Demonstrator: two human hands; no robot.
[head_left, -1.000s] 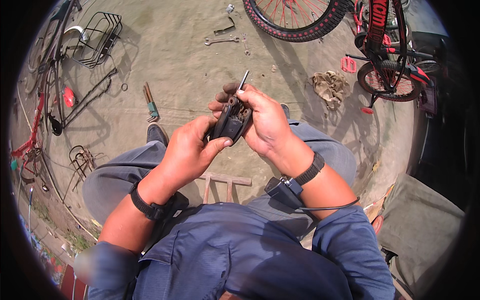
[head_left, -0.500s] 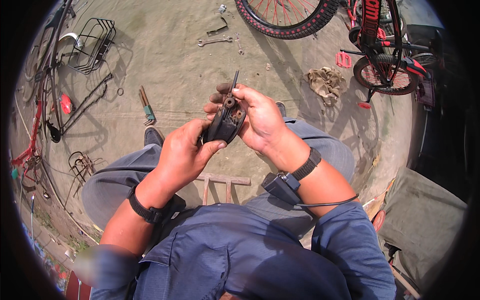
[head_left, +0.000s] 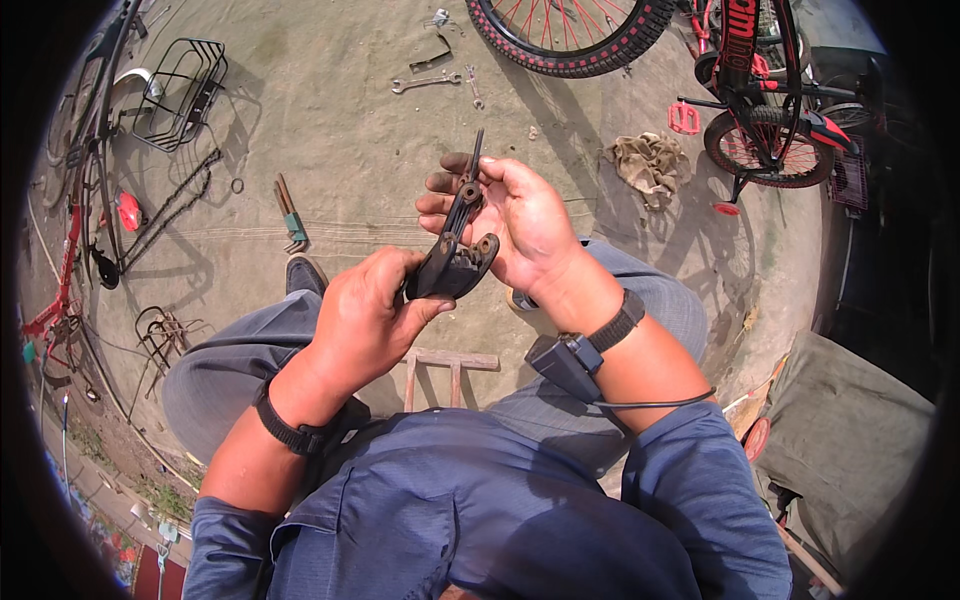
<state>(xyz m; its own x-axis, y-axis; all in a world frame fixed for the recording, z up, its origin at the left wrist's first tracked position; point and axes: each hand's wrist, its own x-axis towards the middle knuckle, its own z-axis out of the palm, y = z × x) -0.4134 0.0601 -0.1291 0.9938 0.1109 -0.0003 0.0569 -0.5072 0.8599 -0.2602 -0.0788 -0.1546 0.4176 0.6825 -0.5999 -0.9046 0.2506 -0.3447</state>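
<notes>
Between my hands, over my lap, is a black hinged metal part [head_left: 447, 272] with rusty round bolt ends and a thin rod [head_left: 476, 155] pointing up and away from me. My left hand [head_left: 368, 308] grips its wide black lower end, thumb pressed on the near side. Around the upper end sits my right hand [head_left: 522, 222], palm turned up, its thumb and blackened fingertips at the rod. The exact kind of part cannot be made out.
Wrenches [head_left: 427, 82] lie on the ground ahead, hex keys in a green holder [head_left: 291, 222] to the left. A crumpled rag [head_left: 648, 168] and a bicycle [head_left: 765, 125] are at right. A black wire basket [head_left: 183, 95] and chain [head_left: 178, 205] lie left; a wooden stool [head_left: 455, 361] is below.
The part has tilted and its rod arm has swung away from the wide black body, showing a wider gap. My right hand has shifted slightly right and opened out more.
</notes>
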